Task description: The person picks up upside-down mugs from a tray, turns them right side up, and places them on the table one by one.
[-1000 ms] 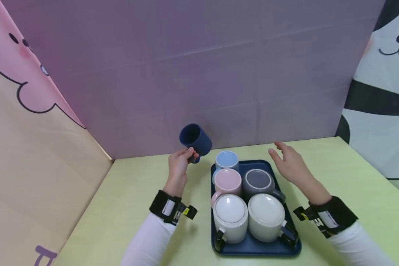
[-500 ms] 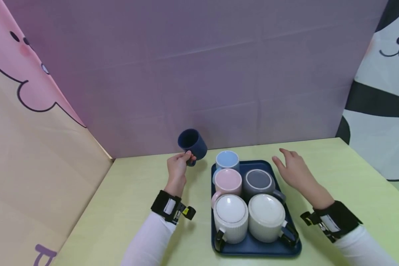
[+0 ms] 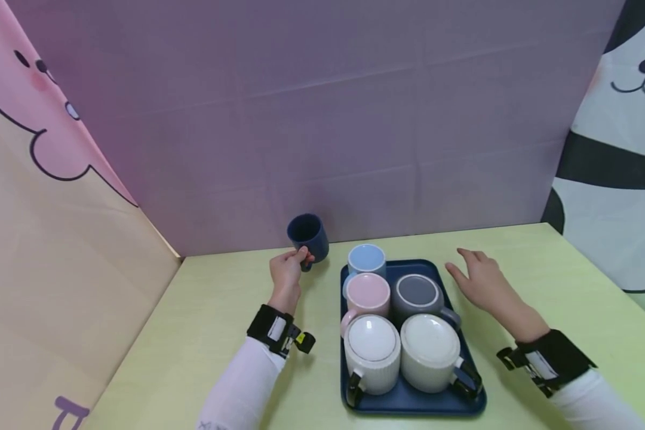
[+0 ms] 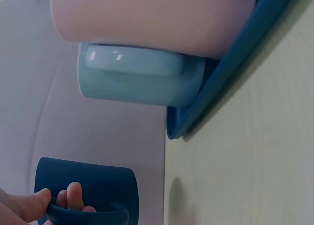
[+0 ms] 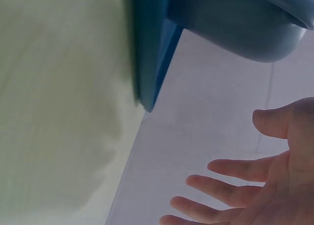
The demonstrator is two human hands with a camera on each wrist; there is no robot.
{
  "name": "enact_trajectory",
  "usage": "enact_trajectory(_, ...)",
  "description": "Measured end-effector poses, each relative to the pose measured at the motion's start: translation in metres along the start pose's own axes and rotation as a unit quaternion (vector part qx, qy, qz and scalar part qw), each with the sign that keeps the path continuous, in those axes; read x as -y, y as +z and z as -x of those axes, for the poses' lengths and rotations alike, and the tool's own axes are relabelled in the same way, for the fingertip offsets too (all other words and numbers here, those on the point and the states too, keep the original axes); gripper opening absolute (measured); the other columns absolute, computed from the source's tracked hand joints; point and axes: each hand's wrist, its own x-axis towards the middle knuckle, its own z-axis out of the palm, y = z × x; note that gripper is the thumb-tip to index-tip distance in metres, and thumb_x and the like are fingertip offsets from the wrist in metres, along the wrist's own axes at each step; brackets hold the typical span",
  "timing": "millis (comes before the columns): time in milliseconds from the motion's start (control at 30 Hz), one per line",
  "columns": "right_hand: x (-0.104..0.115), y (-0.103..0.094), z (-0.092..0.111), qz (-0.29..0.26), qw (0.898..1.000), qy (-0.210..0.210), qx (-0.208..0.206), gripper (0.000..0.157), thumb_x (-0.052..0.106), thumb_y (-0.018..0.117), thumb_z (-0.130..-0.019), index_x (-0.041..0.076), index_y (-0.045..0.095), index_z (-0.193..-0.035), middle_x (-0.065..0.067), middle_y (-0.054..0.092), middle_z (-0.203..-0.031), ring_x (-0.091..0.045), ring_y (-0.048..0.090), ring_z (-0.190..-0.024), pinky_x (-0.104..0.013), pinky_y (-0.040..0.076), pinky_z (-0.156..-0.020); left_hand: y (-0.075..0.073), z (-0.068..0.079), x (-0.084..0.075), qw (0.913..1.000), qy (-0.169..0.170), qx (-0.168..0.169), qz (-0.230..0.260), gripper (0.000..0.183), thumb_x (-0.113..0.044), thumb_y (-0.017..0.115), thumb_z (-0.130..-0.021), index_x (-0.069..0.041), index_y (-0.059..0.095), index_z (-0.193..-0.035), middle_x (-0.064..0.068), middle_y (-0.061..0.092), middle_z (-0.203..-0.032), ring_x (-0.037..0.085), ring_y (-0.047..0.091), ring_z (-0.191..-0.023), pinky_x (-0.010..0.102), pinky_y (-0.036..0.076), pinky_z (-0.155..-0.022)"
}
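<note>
- The purple backdrop (image 3: 322, 119) stood upright behind the far edge of the pale yellow-green worktop (image 3: 220, 358).
- The dark blue tray (image 3: 400, 401) lay right of the worktop's centre, its long sides running from near to far.
- The right hand (image 3: 481, 280) hung just right of the tray's far part, its fingers (image 5: 225, 190) released and spread.
- The left hand (image 3: 286, 272) was left of the tray, its fingers grasping the handle (image 4: 88, 216) of the dark blue mug (image 3: 313, 242).
- The left white mug (image 3: 373, 355) and right white mug (image 3: 431, 352) filled the tray's near end, dark-handled.
- The grey mug (image 3: 418, 295) sat beyond the right white one.
- The pink mug (image 3: 368, 292) sat beyond the left white one.
- The light blue mug (image 3: 366, 258) occupied the tray's far left.
- The dark blue mug was raised above the worktop's far side, mouth upward, apart from the tray.
</note>
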Motion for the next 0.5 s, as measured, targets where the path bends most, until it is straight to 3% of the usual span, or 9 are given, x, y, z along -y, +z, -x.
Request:
enact_trajectory(267,-0.012,0.002,0.003,0.028,1.000,-0.002,-0.005,0.053,0.025,0.046,-0.099,-0.020,0.042,-0.127,-0.046,0.043,-0.121,-0.063,0.042,-0.107,-0.067,0.035,-0.092,0.000,-0.009,0.010,0.9998,0.011,-0.007,0.012,0.021,-0.004,0.066,-0.087,0.014,0.067,-0.097,0.004,0.064,-0.065,0.013,0.063,-0.060,0.036,0.053,-0.081)
enact_trajectory(500,-0.016,0.002,0.006,0.038,0.999,0.000,-0.008,0.052,0.024,0.046,-0.099,-0.021,0.042,-0.125,-0.046,0.044,-0.120,-0.062,0.042,-0.107,-0.067,0.034,-0.092,-0.003,-0.016,0.017,0.9993,-0.002,-0.026,0.027,0.020,-0.001,0.065,-0.086,0.016,0.066,-0.096,0.005,0.063,-0.067,0.014,0.062,-0.059,0.037,0.054,-0.079)
